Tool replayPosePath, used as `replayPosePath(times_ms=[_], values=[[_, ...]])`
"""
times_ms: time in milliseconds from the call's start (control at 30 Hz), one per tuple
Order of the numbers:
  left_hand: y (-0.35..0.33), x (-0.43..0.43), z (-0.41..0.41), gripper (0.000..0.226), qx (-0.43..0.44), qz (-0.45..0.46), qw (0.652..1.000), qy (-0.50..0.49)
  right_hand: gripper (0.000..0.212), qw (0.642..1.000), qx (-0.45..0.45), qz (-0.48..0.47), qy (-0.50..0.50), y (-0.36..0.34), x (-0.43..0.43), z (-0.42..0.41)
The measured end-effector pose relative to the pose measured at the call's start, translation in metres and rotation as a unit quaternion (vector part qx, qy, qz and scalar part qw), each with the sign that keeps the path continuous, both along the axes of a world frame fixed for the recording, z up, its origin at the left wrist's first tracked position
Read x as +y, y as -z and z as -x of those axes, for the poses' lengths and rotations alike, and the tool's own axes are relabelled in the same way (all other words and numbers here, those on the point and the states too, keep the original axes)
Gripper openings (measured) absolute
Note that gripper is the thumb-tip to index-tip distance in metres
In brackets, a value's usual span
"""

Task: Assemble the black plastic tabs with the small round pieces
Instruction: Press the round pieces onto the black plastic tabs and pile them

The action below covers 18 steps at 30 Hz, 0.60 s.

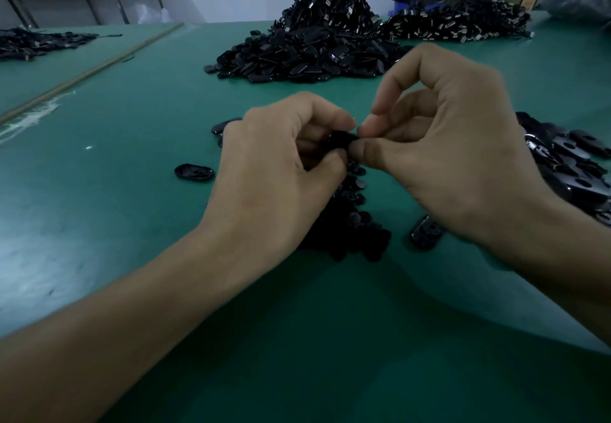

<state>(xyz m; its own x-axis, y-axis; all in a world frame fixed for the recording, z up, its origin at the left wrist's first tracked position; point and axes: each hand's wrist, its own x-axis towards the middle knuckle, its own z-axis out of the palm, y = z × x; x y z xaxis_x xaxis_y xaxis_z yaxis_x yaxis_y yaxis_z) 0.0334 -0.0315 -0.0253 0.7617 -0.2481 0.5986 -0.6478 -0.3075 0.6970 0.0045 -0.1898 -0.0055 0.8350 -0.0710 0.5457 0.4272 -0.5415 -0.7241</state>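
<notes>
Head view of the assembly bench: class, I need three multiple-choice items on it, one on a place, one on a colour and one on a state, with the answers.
1. Where does the lone tab lie?
A on the far pile
B on the table, left of the left hand
C under the right wrist

2. What colour is the table?
A green
B white
C red

3. How is the black piece between the hands held?
A it lies untouched
B by the left hand alone
C pinched by the left hand and the right hand

Answers:
1 B, it sits apart on the surface beside that hand.
2 A, the surface is green throughout.
3 C, fingertips of both hands meet on it.
</notes>
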Motion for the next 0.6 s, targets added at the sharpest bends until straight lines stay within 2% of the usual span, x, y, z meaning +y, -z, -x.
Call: replayPosePath(times_ms=[233, 400, 500, 600], values=[[-0.0005, 0.0007, -0.0006, 0.024, -0.049, -0.056, 0.996, -0.048, 0.024, 1.0, 0.02, -0.022, -0.008, 0.0024, 0.0018, 0.0006], [0.001, 0.0056, -0.004, 0.027, -0.062, -0.095, 0.991, -0.077, 0.027, 0.995, 0.047, -0.062, -0.057, 0.0017, 0.002, 0.0008], [0.0016, 0.0078, -0.0063, 0.038, -0.008, -0.079, 0.995, -0.068, 0.027, 0.994, 0.058, -0.06, -0.071, 0.0025, 0.0006, -0.0005], [0.0001, 0.0088, -0.007, 0.041, 0.073, -0.017, 0.997, -0.009, 0.024, 0.998, 0.044, 0.021, -0.036, 0.0058, -0.0011, -0.0037]])
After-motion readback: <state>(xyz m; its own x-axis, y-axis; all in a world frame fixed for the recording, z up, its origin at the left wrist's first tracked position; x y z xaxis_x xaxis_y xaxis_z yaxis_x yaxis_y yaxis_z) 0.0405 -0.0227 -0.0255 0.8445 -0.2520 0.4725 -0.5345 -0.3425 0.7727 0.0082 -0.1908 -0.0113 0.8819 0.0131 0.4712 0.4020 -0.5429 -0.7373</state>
